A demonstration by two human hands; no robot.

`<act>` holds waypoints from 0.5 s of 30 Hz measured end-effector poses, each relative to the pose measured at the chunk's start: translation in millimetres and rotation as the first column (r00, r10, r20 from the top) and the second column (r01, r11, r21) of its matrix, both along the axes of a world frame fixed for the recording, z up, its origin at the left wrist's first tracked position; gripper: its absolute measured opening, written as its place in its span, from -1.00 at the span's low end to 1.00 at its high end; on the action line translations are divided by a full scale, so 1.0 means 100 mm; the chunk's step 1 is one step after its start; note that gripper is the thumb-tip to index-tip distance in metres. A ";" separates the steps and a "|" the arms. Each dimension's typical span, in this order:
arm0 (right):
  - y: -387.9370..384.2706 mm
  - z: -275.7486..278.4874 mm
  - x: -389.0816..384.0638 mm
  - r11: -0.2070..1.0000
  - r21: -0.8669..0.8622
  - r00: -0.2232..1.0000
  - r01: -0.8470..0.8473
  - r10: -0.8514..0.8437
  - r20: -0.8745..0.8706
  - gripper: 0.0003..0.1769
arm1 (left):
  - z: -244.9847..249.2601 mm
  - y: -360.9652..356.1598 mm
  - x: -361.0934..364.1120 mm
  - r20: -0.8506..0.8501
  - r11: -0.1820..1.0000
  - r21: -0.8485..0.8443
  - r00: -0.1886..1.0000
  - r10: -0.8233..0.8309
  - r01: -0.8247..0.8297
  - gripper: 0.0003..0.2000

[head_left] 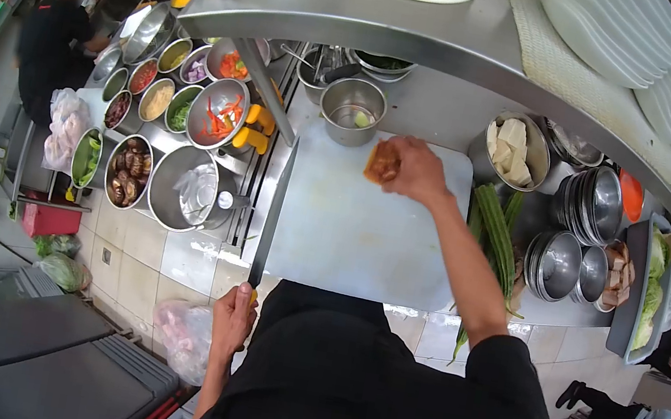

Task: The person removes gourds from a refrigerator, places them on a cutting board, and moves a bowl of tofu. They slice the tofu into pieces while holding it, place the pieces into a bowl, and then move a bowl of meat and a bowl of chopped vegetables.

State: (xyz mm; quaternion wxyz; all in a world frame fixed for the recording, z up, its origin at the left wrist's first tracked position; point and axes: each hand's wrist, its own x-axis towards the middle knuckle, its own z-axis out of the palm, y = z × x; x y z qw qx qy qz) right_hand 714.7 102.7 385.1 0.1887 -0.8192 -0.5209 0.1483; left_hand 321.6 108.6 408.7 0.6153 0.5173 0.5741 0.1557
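Note:
A white cutting board lies in front of me on the steel counter. Over its far part, my right hand is closed on an orange-brown piece, whose kind I cannot make out. Just beyond is a small steel pot with something pale green inside. My left hand, low at the board's near left corner, is wrapped round the handle of a knife. The blade points away from me along the board's left edge.
Left stand steel bowls of cut vegetables and mushrooms. Right are a pot of white blocks, ridged green gourds and stacked bowls. A steel shelf with white plates overhangs the far side. Other people are at both sides.

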 end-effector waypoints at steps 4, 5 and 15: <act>0.26 -0.20 -0.64 0.998 0.068 0.999 0.014 -0.012 -0.033 -0.09 | 0.02 0.19 -0.06 0.000 0.996 0.036 0.997 -0.077 0.077 -0.51; 0.38 -0.32 -0.78 0.997 0.078 0.999 0.026 -0.024 -0.026 -0.08 | 0.02 0.25 -0.07 0.002 0.995 0.039 0.995 -0.097 0.097 -0.51; -0.18 -0.73 -0.61 0.838 0.482 0.940 0.256 -0.332 0.078 -0.21 | -0.02 0.53 -0.25 0.059 0.983 0.045 0.981 -0.183 0.181 -0.52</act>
